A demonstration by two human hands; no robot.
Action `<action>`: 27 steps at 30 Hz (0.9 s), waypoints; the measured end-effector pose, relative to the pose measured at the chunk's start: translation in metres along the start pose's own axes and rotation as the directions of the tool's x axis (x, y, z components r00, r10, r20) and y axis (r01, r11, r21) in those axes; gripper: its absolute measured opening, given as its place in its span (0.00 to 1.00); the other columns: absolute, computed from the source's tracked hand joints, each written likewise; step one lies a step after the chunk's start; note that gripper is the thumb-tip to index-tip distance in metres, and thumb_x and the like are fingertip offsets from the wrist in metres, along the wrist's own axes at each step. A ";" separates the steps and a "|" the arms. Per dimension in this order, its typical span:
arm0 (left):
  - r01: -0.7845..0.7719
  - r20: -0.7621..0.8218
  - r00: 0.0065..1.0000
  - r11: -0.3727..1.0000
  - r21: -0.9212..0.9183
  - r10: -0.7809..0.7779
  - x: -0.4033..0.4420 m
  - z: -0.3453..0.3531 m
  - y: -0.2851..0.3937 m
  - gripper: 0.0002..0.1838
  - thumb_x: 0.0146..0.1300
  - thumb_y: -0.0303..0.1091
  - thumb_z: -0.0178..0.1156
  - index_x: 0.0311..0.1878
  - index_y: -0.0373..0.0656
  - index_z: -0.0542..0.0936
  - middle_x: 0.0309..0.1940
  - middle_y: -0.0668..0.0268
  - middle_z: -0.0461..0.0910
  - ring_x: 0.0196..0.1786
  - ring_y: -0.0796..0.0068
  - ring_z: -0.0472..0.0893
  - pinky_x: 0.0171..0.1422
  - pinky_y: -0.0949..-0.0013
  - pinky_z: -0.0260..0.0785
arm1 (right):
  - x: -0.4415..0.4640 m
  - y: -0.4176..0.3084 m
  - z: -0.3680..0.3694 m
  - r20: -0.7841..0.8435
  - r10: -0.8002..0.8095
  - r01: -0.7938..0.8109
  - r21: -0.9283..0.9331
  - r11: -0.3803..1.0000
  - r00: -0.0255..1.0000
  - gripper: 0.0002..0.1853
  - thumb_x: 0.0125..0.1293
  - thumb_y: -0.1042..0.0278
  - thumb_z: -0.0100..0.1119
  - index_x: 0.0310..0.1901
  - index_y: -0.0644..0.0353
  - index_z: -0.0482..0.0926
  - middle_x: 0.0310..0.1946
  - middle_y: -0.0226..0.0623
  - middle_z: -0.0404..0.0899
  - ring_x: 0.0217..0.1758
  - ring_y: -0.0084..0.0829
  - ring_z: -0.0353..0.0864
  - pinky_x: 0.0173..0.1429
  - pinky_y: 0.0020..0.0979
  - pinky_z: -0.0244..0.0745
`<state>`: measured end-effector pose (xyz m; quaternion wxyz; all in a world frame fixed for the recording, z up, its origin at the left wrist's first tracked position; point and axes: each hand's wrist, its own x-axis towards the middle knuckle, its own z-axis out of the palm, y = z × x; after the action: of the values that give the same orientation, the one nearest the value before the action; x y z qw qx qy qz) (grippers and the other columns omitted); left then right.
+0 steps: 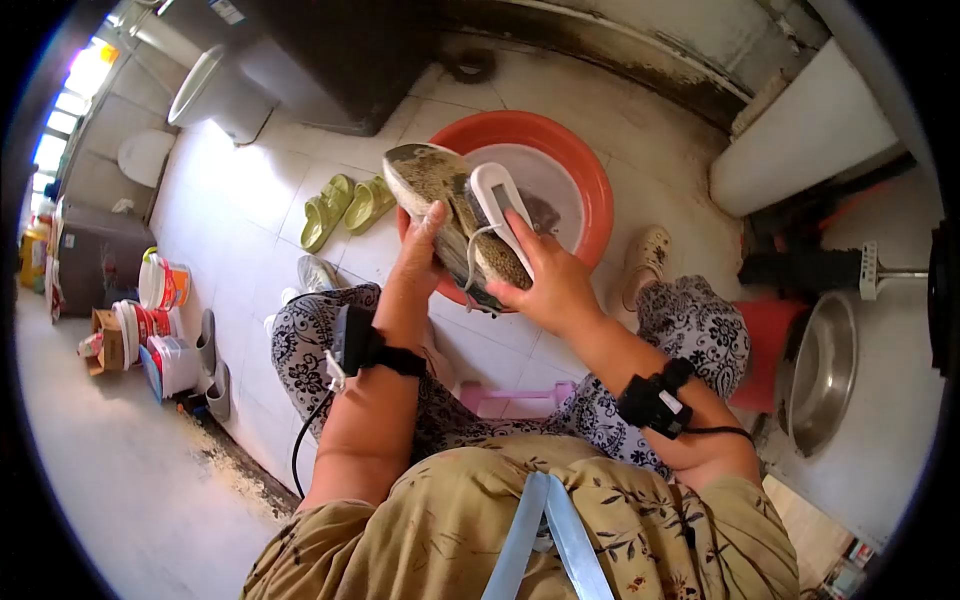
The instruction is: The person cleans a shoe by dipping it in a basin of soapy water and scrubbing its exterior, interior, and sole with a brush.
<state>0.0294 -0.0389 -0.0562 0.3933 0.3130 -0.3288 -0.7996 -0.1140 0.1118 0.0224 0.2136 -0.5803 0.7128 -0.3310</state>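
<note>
In the head view, my left hand grips a mottled grey-brown shoe from its left side, thumb on top. The shoe is tilted over the near left part of an orange-red basin. My right hand is closed around a white-handled brush, pressed against the shoe's right side. Its bristles are largely hidden. A pale lace hangs loose along the shoe. Cloudy whitish water shows inside the basin, with a dark shape partly visible in it behind the brush.
Green slippers lie left of the basin, near a grey-white shoe. A pink plastic stool is between my legs. Several tubs stand at left. At right are a metal bowl and a red bucket.
</note>
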 end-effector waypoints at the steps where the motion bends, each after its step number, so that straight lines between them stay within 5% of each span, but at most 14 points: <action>1: -0.011 -0.008 1.000 1.000 -0.002 0.011 0.000 -0.004 -0.002 0.30 0.60 0.48 0.58 0.60 0.39 0.65 0.55 0.58 0.72 0.56 0.61 0.73 0.62 0.58 0.64 | -0.001 0.001 0.001 -0.014 -0.036 0.036 0.038 0.999 0.999 0.45 0.47 0.52 0.67 0.67 0.49 0.56 0.44 0.53 0.75 0.43 0.52 0.77 0.47 0.44 0.72; 5: -0.002 -0.053 0.999 0.990 -0.138 -0.005 0.000 -0.003 -0.005 0.28 0.60 0.45 0.58 0.60 0.42 0.65 0.53 0.58 0.73 0.53 0.61 0.75 0.59 0.57 0.68 | 0.000 0.007 0.003 -0.045 -0.074 0.082 0.218 0.972 0.996 0.36 0.55 0.55 0.63 0.64 0.51 0.62 0.45 0.52 0.76 0.45 0.47 0.78 0.48 0.39 0.72; 7: -0.032 0.010 0.999 0.991 -0.126 0.034 0.000 -0.002 -0.007 0.29 0.59 0.44 0.59 0.62 0.47 0.63 0.53 0.58 0.73 0.51 0.61 0.76 0.56 0.56 0.70 | -0.002 0.011 0.004 0.045 0.066 -0.079 0.495 0.865 0.997 0.32 0.59 0.57 0.60 0.64 0.53 0.62 0.46 0.51 0.77 0.47 0.41 0.79 0.49 0.34 0.71; 9: -0.017 -0.022 1.000 0.997 -0.079 0.015 -0.012 0.018 0.006 0.32 0.58 0.40 0.60 0.65 0.51 0.59 0.55 0.59 0.71 0.53 0.61 0.75 0.56 0.57 0.71 | -0.004 0.009 -0.001 0.039 0.058 -0.070 0.470 0.880 0.998 0.29 0.62 0.60 0.57 0.64 0.52 0.62 0.47 0.50 0.77 0.47 0.37 0.80 0.48 0.31 0.71; 11: -0.082 0.007 0.997 0.994 0.071 0.082 -0.017 0.033 0.011 0.34 0.55 0.32 0.62 0.64 0.42 0.58 0.54 0.60 0.71 0.54 0.65 0.74 0.56 0.61 0.69 | -0.007 0.011 -0.004 0.108 0.102 -0.137 0.409 0.902 0.989 0.28 0.62 0.60 0.57 0.64 0.50 0.63 0.45 0.50 0.78 0.46 0.37 0.80 0.48 0.31 0.71; 13: -0.172 0.072 0.984 0.980 0.100 0.165 -0.014 0.032 0.003 0.31 0.55 0.29 0.60 0.62 0.41 0.59 0.51 0.61 0.72 0.50 0.66 0.75 0.53 0.62 0.71 | -0.009 0.019 0.003 0.024 0.020 -0.029 0.404 0.914 0.999 0.27 0.62 0.61 0.56 0.63 0.49 0.64 0.42 0.51 0.79 0.44 0.41 0.80 0.46 0.33 0.72; 16: 0.060 -0.003 0.998 0.983 0.175 -0.060 -0.021 0.027 0.001 0.27 0.53 0.24 0.55 0.59 0.40 0.63 0.47 0.61 0.74 0.47 0.67 0.77 0.50 0.64 0.73 | -0.008 0.025 0.011 0.075 0.087 -0.103 0.249 0.963 0.993 0.25 0.62 0.59 0.53 0.62 0.48 0.65 0.38 0.55 0.78 0.39 0.51 0.78 0.41 0.42 0.72; 19: 0.163 0.088 0.979 0.968 0.190 -0.182 -0.025 0.023 -0.007 0.27 0.53 0.25 0.56 0.59 0.39 0.64 0.47 0.62 0.75 0.47 0.68 0.77 0.51 0.64 0.72 | 0.006 0.040 0.017 0.025 0.056 -0.057 0.011 0.998 0.998 0.26 0.62 0.57 0.52 0.62 0.48 0.65 0.38 0.56 0.77 0.39 0.51 0.78 0.40 0.45 0.71; 20: 0.174 0.111 0.970 0.939 0.297 -0.215 -0.029 0.023 -0.010 0.28 0.52 0.25 0.57 0.59 0.39 0.64 0.46 0.62 0.75 0.46 0.69 0.77 0.51 0.65 0.71 | 0.016 0.031 0.003 0.070 0.164 -0.162 -0.031 0.986 0.984 0.24 0.62 0.58 0.52 0.61 0.50 0.67 0.40 0.55 0.77 0.39 0.49 0.78 0.41 0.45 0.71; 25: 0.111 0.224 0.950 0.907 0.407 -0.217 -0.040 0.033 -0.015 0.30 0.50 0.25 0.59 0.59 0.38 0.64 0.46 0.62 0.75 0.46 0.69 0.77 0.52 0.66 0.71 | 0.048 0.052 0.007 -0.201 0.069 -0.030 0.190 0.981 0.977 0.22 0.61 0.61 0.51 0.58 0.51 0.71 0.36 0.53 0.78 0.37 0.46 0.79 0.42 0.43 0.72; 27: 0.127 0.159 0.971 0.946 0.299 -0.180 -0.038 0.031 -0.001 0.30 0.50 0.25 0.58 0.59 0.39 0.64 0.47 0.62 0.75 0.47 0.69 0.77 0.54 0.66 0.70 | 0.030 0.015 -0.005 0.197 0.245 -0.290 0.246 0.925 0.949 0.23 0.61 0.61 0.53 0.59 0.51 0.69 0.35 0.56 0.77 0.39 0.47 0.79 0.43 0.41 0.72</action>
<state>0.0239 0.0022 -0.0299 0.2481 0.3162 -0.4506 -0.7971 -0.1346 0.0857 0.0173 0.3921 -0.4674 0.7134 -0.3449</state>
